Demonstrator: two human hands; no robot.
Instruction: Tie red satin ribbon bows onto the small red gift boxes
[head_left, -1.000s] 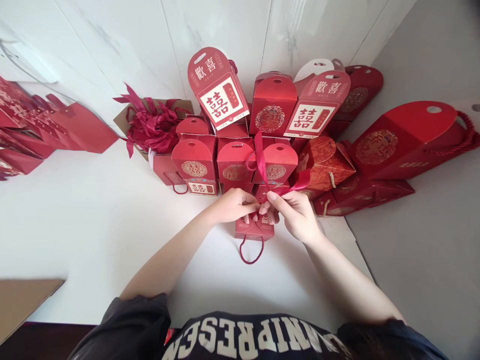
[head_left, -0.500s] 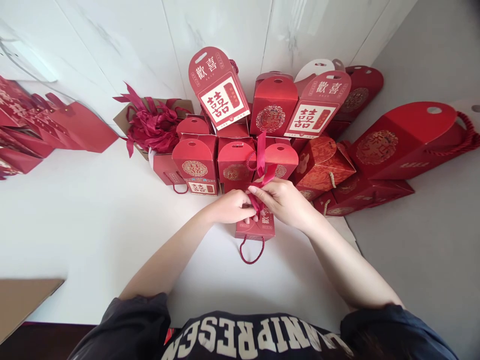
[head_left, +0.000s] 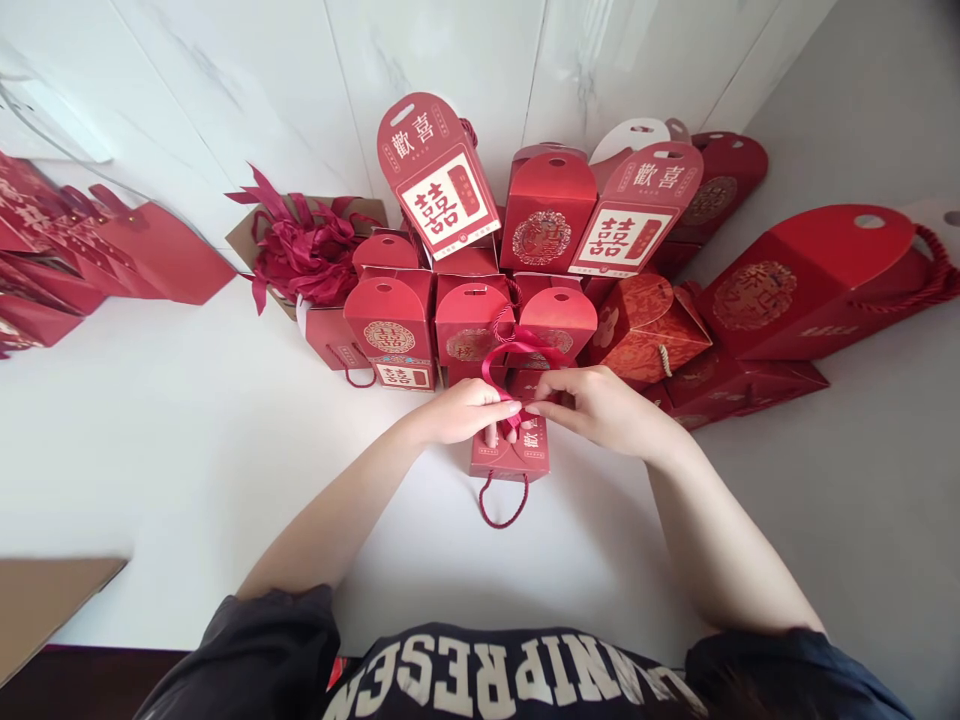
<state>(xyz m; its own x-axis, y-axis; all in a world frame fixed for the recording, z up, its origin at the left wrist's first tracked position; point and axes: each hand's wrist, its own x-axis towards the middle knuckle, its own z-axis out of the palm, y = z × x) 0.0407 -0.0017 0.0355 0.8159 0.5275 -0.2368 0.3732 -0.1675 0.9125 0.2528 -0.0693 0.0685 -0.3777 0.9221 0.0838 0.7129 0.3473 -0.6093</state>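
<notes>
A small red gift box [head_left: 511,463] with pale lettering lies on the white table, its dark red cord handle looping toward me. Over its top, a shiny red ribbon [head_left: 491,366] rises in a curved loop. My left hand [head_left: 466,411] pinches the ribbon between thumb and fingers, with some fingertips low against the box. From the other side my right hand [head_left: 589,408] is closed on the ribbon too, its thumb and fingertips almost meeting the left thumb. The spot where the ribbon crosses is partly hidden by my fingers.
Stacked red gift boxes [head_left: 390,315] stand right behind my hands and along the wall. A brown box [head_left: 244,240] holding crumpled red ribbons [head_left: 311,245] sits behind left. Red bags [head_left: 184,255] lie far left. Cardboard [head_left: 56,605] juts in at the front left corner.
My right hand has shifted slightly right and turned, its fingertips now at the left thumb. The ribbon's upright ends have come down into a curved loop. My left hand stays nearly in place.
</notes>
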